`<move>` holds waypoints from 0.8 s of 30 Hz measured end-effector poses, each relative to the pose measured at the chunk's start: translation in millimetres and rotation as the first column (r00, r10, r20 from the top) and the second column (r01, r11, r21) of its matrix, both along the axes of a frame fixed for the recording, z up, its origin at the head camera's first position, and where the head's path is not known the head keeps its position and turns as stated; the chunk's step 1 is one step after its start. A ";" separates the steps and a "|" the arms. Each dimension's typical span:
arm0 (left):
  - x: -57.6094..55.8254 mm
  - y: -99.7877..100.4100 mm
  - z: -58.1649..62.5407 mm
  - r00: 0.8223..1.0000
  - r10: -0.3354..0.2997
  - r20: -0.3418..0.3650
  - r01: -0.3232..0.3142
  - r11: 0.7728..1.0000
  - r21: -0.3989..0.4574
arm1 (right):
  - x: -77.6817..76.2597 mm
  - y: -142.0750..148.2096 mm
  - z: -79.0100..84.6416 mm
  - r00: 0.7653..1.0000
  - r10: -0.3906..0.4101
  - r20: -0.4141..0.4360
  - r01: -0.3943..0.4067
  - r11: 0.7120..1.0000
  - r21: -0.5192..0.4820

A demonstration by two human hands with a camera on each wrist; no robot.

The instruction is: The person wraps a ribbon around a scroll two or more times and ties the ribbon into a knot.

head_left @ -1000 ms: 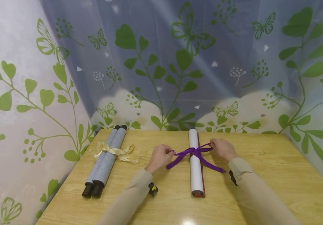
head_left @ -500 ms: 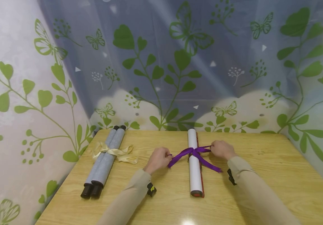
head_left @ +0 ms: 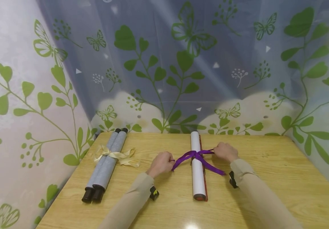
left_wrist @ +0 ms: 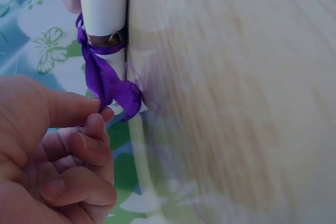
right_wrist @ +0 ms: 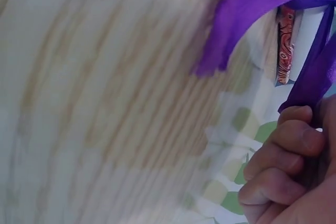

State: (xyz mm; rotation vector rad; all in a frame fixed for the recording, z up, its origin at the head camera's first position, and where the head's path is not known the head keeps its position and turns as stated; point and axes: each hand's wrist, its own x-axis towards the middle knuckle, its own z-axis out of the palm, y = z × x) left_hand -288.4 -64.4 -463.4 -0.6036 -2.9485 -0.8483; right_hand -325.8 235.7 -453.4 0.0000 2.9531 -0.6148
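A white roll (head_left: 199, 181) with a dark-rimmed end lies lengthwise on the table, a red patterned strip (right_wrist: 284, 45) along its right side. Round its middle a purple ribbon (head_left: 203, 163) is tied in a bow. My left hand (head_left: 162, 164) pinches the ribbon's left loop between thumb and finger, as the left wrist view shows. On the other side my right hand (head_left: 226, 152) pinches the right loop, its other fingers curled in the right wrist view. One loose ribbon tail (right_wrist: 223, 35) hangs free toward the table on the right.
To the left, two grey rolls (head_left: 107, 171) with black ends lie side by side, tied with a cream ribbon (head_left: 118, 156). Both rest on the wooden table (head_left: 267, 190). A curtain (head_left: 164, 63) with green leaves and butterflies stands behind the table's far edge.
The left loop has sagged and the left tail drawn in toward my left hand. Both hands keep their pinch, shifting only slightly. The white roll stays in place on the table.
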 end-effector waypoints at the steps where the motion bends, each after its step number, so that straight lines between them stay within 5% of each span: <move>1: 0.4 0.8 0.6 1.000 -0.005 0.001 0.005 1.000 -0.007 | 0.5 0.7 0.2 1.000 -0.001 0.003 0.001 1.000 -0.007; 11: 1.5 3.5 0.2 0.999 -0.006 -0.045 0.004 0.999 -0.037 | -0.1 7.4 -0.7 0.999 0.043 -0.010 -0.044 0.994 -0.097; 19: -13.1 5.4 1.7 0.999 0.043 0.013 -0.045 0.972 0.231 | 0.1 14.8 -2.5 0.996 0.090 -0.029 -0.094 0.932 -0.351; 24: -19.6 12.1 10.6 0.988 0.105 0.110 -0.141 0.902 0.408 | -0.7 10.9 2.7 0.999 0.045 0.014 -0.031 0.846 -0.532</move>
